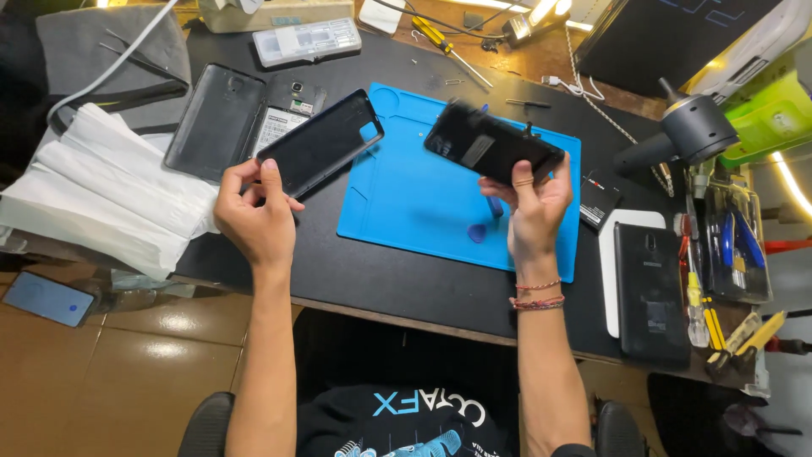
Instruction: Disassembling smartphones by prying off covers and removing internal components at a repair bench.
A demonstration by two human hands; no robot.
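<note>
— Looking down on dark worktop point(406, 279), black mat over wood edge, tan tiled floor point(127, 355) below. What's in hands?

— Left hand point(254, 216): fingers closed, thumb up on near end of black back cover point(321, 142), held tilted above worktop, just left of blue mat point(406, 203). Right hand point(534, 207): fingers wrapped round lower edge of black phone body point(491, 144), raised over mat's right half, a bit blurred.

— On mat itself?

— Blue pick point(478, 233) near right wrist, couple of tiny screws further up. Otherwise bare blue.

— Left side of bench?

— Another opened phone w/ back off point(245, 118) lying flat behind held cover. White folded cloth point(110, 190) hanging over bench edge. Grey cloth point(110, 51) at far left corner. Clear parts box point(306, 41) at back. Small phone w/ lit blue screen point(46, 298) low at left, off bench.

— Right side?

— Dark phone point(650, 292) flat on white pad, near front edge. Small black battery point(599, 199) just beside mat. Hot-air gun point(685, 135) behind. Clear tray of pliers & screwdrivers point(736, 245) at far right. Yellow-handled screwdriver point(448, 46) at back, lamp glare at top.
</note>
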